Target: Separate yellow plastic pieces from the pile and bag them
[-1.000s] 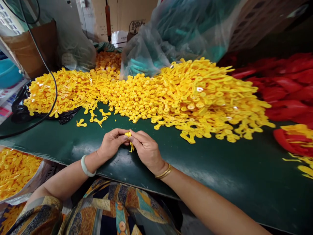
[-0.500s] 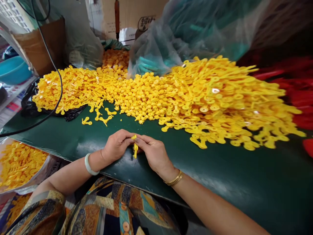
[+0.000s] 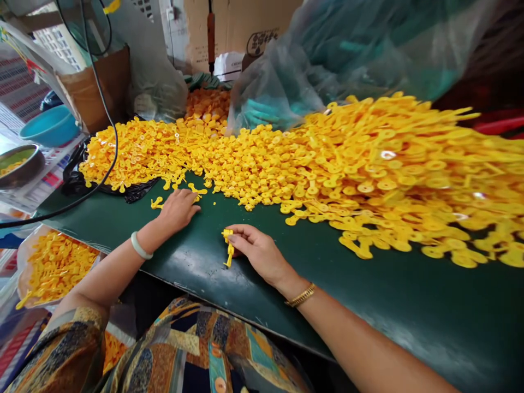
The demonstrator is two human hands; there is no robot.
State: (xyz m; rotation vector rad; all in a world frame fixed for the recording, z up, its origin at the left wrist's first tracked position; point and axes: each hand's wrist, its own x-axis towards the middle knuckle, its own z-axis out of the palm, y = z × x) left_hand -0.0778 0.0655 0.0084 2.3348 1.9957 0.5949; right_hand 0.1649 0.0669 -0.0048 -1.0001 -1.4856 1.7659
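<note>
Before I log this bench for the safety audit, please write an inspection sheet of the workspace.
Surface: dark green tabletop, pale scuffs near the front edge.
Job's things: yellow piece in hand; heaped yellow parts behind.
Clutter: loose yellow pieces by the left hand; black plastic bag under the left end of the heap.
Hands: right holds the yellow piece in its fingers; left's grip hidden.
Cables: black cable hangs before the heap's left end.
Surroundings: blue basin and metal bowl at left.

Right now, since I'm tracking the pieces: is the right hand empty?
No, the right hand holds a yellow plastic piece near its upper end.
</note>
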